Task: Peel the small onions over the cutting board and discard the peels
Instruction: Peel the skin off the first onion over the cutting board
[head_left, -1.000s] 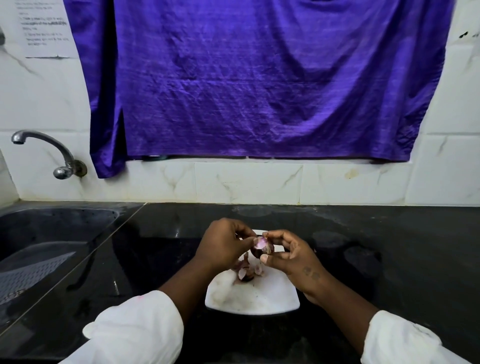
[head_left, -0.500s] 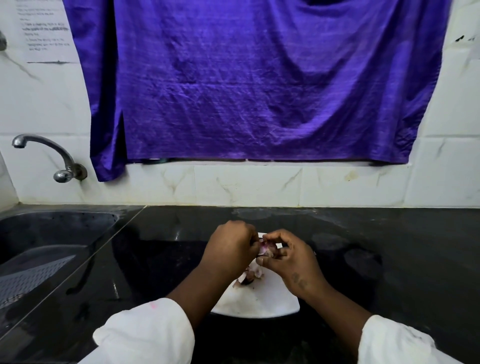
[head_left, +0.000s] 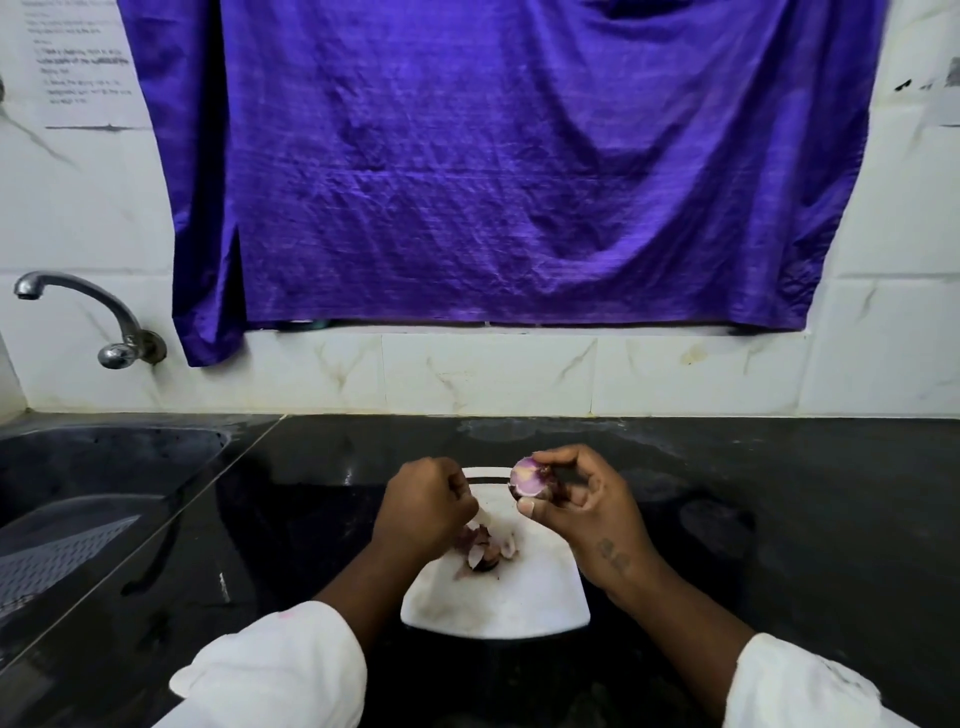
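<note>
A wide purple cloth (head_left: 498, 171) hangs over most of the white marble-patterned tiled wall (head_left: 488, 374), with a printed paper notice (head_left: 78, 62) stuck up at the far left. Below runs a glossy black countertop (head_left: 779, 467), and a dark sink (head_left: 104, 467) is sunk into its left end under a curved metal tap (head_left: 88, 306) fixed to the wall.

A white cutting board (head_left: 519, 608) lies on the counter right in front of the person, whose arms reach in from white sleeves (head_left: 270, 670). Both hands are held above the far half of the board, a little apart. The left hand (head_left: 426, 509) is curled into a loose fist, knuckles up; a pale sliver shows just beneath its fingers, but from here I cannot tell whether it is pinching that or holding nothing. The right hand (head_left: 587, 514) pinches a small onion (head_left: 525, 475) between thumb and fingertips, raised over the board's far edge, its peeled pale-purple face turned toward the left hand. A little heap of peels (head_left: 483, 551) lies on the board beneath the left hand.
</note>
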